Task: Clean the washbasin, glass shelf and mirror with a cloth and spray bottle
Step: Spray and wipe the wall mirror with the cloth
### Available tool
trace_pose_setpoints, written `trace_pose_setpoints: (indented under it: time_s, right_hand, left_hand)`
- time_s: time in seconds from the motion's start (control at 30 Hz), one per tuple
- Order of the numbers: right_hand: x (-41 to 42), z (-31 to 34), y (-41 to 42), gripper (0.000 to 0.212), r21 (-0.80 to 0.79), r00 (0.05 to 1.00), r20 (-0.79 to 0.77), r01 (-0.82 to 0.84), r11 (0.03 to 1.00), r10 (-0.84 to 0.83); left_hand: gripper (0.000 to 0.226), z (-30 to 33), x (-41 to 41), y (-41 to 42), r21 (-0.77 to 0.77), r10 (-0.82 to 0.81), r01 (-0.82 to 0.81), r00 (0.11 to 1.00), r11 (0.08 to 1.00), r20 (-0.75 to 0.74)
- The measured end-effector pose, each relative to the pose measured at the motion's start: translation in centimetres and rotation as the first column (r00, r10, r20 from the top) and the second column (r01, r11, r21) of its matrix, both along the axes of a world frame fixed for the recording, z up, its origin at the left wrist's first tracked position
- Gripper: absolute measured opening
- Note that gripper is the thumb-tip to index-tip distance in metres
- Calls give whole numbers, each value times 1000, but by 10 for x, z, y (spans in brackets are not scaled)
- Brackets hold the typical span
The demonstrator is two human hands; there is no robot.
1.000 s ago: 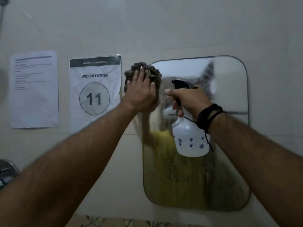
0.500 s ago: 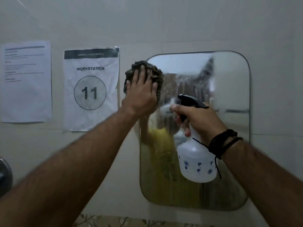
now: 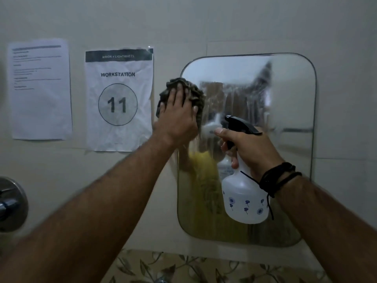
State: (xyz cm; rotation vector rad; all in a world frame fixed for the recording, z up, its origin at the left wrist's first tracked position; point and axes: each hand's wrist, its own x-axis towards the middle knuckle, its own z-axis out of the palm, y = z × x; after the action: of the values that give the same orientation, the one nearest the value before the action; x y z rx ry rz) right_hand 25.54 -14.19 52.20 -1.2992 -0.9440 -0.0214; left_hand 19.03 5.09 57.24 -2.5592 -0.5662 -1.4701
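A rounded rectangular mirror (image 3: pixel 289 111) hangs on the tiled wall, streaked and fogged with wet smears. My left hand (image 3: pixel 177 117) presses a crumpled dark grey cloth (image 3: pixel 190 88) flat against the mirror's upper left edge. My right hand (image 3: pixel 248 150) grips the neck of a white spray bottle (image 3: pixel 243 201) with small blue flowers and a black trigger head, held in front of the mirror's middle, nozzle pointing left toward the cloth. A black cord bracelet wraps my right wrist. The washbasin and glass shelf are out of view.
Two paper sheets are taped to the wall left of the mirror: a "Workstation 11" sign (image 3: pixel 119 99) and a text page (image 3: pixel 39 88). A chrome wall valve (image 3: pixel 10 203) sits at the far left. A leaf-patterned tile band (image 3: pixel 183 266) runs below the mirror.
My right hand with the spray bottle has dropped lower in front of the mirror. My left hand stays pressed on the cloth at the mirror's upper left. The view has shifted slightly.
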Motion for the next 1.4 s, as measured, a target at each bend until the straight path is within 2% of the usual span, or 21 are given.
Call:
trace_pose_setpoints:
  time_s: [0.1, 0.2, 0.27, 0.37, 0.5, 0.63, 0.7, 0.97, 1.17, 1.4]
  right_hand:
    - [1, -3, 0, 26, 5, 1000, -9, 0, 1000, 0]
    - [2, -10, -4, 26, 11, 1000, -20, -4, 1000, 4]
    - [1, -16, -7, 24, -3, 1000, -26, -3, 1000, 3]
    - [3, -23, -10, 21, -18, 1000, -30, 1, 1000, -1]
    - [6, -31, -11, 19, -11, 999, -51, -5, 1000, 4]
    - [9, -38, -12, 25, -22, 998, -69, -1, 1000, 0]
    - [9, -41, -15, 26, -30, 998, -61, 2, 1000, -4]
    - [3, -47, -16, 27, -38, 999, -51, -16, 999, 14]
    - [2, -64, -19, 31, -63, 995, -99, -22, 998, 16]
    - [1, -74, -16, 28, -82, 991, -132, -23, 996, 12]
  left_hand:
    - [61, 4, 6, -4, -23, -3, 4, 999, 1000, 38]
    - [64, -57, 10, -12, -3, 13, -13, 997, 1000, 70]
    - [64, -88, 7, -10, 10, 26, -26, 999, 1000, 22]
    - [65, -67, 3, -3, 22, 40, -39, 999, 999, -19]
    - [63, -17, 12, -4, -14, -13, 14, 999, 1000, 34]
    - [68, -70, 25, -13, -13, 35, -33, 992, 999, 119]
    - [69, -100, 25, -13, 1, 48, -48, 993, 999, 107]
    - [70, -63, 19, 5, 45, 38, -41, 997, 998, 68]
    - [71, -131, 15, -15, -16, 43, -42, 998, 999, 37]
    - [71, -68, 13, -6, 8, 20, -20, 999, 1000, 37]
